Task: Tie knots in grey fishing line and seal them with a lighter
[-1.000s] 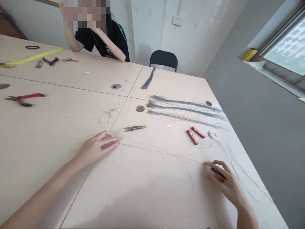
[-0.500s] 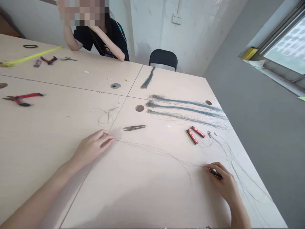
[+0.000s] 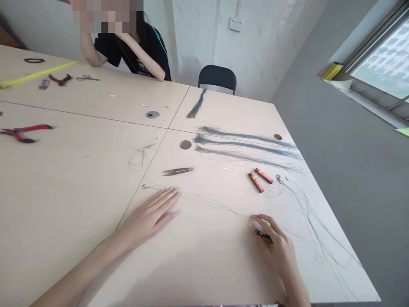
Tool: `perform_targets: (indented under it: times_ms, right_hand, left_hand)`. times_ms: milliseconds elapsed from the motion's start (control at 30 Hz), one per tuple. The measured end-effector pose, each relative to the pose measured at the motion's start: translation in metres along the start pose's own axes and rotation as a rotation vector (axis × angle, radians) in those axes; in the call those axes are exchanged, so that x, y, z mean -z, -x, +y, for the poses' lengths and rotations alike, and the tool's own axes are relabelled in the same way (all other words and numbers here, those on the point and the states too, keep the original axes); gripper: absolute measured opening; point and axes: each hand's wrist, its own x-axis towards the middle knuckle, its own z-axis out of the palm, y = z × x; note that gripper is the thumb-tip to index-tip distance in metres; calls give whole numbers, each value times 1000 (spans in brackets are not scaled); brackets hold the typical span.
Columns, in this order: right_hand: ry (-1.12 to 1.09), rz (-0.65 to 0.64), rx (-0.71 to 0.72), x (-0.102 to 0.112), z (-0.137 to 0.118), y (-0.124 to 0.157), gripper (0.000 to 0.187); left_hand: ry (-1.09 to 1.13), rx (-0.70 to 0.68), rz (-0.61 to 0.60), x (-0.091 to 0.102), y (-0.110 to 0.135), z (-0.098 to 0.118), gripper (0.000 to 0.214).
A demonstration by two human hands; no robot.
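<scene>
My left hand (image 3: 150, 213) lies flat on the table, fingers spread, resting at the end of a few thin dark wires (image 3: 211, 201). A small loop of that wire (image 3: 145, 186) shows just beyond my fingertips. My right hand (image 3: 275, 243) is curled around a small black object (image 3: 262, 234), with the wires running toward its fingers. Nearby lie two red-and-black packets (image 3: 259, 179). Thread snips (image 3: 177, 171) rest above the gap between my hands. Three long grey-green wire bundles (image 3: 246, 146) stretch across the table beyond them.
Loose wire strands (image 3: 315, 226) spread toward the table's right edge, with grey floor beyond. Another bundle (image 3: 197, 105) lies further back. Red-handled pliers (image 3: 25, 133) and scissors (image 3: 87, 78) lie left. A seated person (image 3: 131, 51) leans at the far edge beside a black chair (image 3: 217, 79).
My left hand has moved right and flattened, uncovering the wire loop. My right hand has moved left along the wires, still holding the black object.
</scene>
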Motion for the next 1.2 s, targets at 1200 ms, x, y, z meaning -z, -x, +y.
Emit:
perform_targets:
  times_ms: [1200]
  right_hand:
    - [29,54,182,-16,-26,-8,32]
  left_hand:
    - [238,688,291,36,9,-70,40]
